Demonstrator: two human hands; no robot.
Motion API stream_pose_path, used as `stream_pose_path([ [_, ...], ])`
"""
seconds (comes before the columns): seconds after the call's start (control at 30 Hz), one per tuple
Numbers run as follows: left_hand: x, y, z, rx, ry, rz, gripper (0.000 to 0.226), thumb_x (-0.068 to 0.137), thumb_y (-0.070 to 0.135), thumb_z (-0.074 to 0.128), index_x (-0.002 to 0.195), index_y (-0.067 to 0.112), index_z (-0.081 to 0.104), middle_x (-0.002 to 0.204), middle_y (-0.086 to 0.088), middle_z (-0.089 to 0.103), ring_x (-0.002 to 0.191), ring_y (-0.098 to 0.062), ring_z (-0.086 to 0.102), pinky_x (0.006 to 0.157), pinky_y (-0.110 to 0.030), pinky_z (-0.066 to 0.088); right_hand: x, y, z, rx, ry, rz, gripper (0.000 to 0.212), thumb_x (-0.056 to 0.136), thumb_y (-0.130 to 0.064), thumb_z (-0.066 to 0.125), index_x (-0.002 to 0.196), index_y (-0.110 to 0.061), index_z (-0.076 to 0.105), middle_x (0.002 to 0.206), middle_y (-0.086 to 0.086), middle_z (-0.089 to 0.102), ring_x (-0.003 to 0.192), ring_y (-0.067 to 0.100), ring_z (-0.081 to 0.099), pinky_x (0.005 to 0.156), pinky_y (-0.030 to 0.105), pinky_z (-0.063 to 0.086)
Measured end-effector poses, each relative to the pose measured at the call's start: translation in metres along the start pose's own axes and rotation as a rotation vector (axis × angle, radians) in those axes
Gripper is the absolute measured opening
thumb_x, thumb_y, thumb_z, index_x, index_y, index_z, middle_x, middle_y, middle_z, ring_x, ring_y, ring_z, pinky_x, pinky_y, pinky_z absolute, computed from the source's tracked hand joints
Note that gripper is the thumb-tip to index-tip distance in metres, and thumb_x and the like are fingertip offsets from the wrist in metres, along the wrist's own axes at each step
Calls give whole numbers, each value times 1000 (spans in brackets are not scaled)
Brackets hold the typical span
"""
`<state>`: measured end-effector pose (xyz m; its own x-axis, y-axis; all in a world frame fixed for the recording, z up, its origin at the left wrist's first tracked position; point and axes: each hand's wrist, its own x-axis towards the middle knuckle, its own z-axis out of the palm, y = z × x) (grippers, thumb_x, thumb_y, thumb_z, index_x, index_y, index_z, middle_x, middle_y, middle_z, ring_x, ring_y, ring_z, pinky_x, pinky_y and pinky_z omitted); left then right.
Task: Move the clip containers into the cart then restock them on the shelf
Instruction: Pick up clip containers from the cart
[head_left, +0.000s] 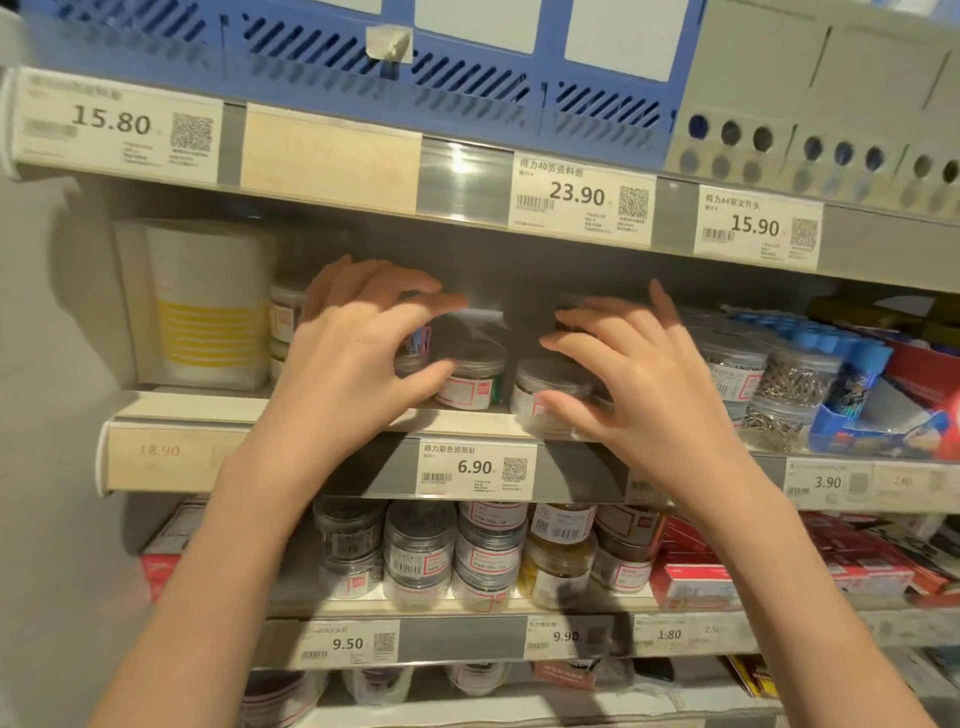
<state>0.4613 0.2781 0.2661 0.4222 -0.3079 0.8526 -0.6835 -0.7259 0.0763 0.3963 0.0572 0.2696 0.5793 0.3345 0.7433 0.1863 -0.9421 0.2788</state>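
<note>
We're reaching both hands into the middle shelf (332, 415). Left hand (358, 358) is curling its fingers over a clip container (413, 353) holding coloured clips, thumb underneath near a second container (470, 382). Right hand (639, 379) is spreading its fingers apart around another container (550, 395), thumb at its front; whether they're actually touching it, we can't tell — motion blur.

Two bare forearms in view, entering from the bottom edge. No sleeves visible up to the frame edge, no watch, no bracelet, no gloves. Left hand (358, 358) and right hand (639, 384): no rings visible, nails short and unpainted where they show. Fingertips slightly motion-blurred, so finer detail is unreadable.
</note>
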Motion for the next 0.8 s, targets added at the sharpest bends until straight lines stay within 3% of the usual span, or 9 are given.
stream_pose_path([
  [0.03,2,6,3,-6,-34,28,38,74,43,63,106,23,67,96,-4,67,88,-33,62,72,-34,48,-4,4,0,-24,7,5,45,80,-48,49,107,-17,67,114,3,64,115,24,52,111,55,21],
  [0.1,3,17,10,-43,-64,99,43,76,47,53,112,28,66,108,1,66,99,-31,58,88,-41,46,-13,11,-2,-57,19,29,47,80,-50,50,108,-16,66,116,7,62,117,27,47,108,59,23],
  [0.2,5,37,20,-64,-125,137,39,76,40,65,112,27,67,104,-1,68,93,-33,61,74,-39,49,-24,19,-4,-29,18,109,52,81,-53,50,113,-14,62,117,11,57,114,29,42,99,61,35],
  [0.33,11,47,30,-123,-295,85,42,85,44,60,126,35,57,116,4,63,110,-22,55,84,-38,47,-36,27,-6,-32,32,198,58,82,-56,48,125,-18,51,117,9,55,112,28,43,102,61,33],
  [0.43,12,53,33,-155,-314,100,36,87,43,57,121,33,62,114,6,65,107,-17,57,82,-34,47,-42,30,-7,-52,48,235,63,82,-56,46,131,-17,44,116,6,57,112,27,45,104,59,28],
  [0.8,5,56,36,-268,-242,92,28,84,40,61,106,27,71,101,8,69,92,-15,62,76,-28,43,-47,37,-3,-8,70,255,59,83,-55,46,129,-19,47,116,5,56,110,24,47,105,54,27],
])
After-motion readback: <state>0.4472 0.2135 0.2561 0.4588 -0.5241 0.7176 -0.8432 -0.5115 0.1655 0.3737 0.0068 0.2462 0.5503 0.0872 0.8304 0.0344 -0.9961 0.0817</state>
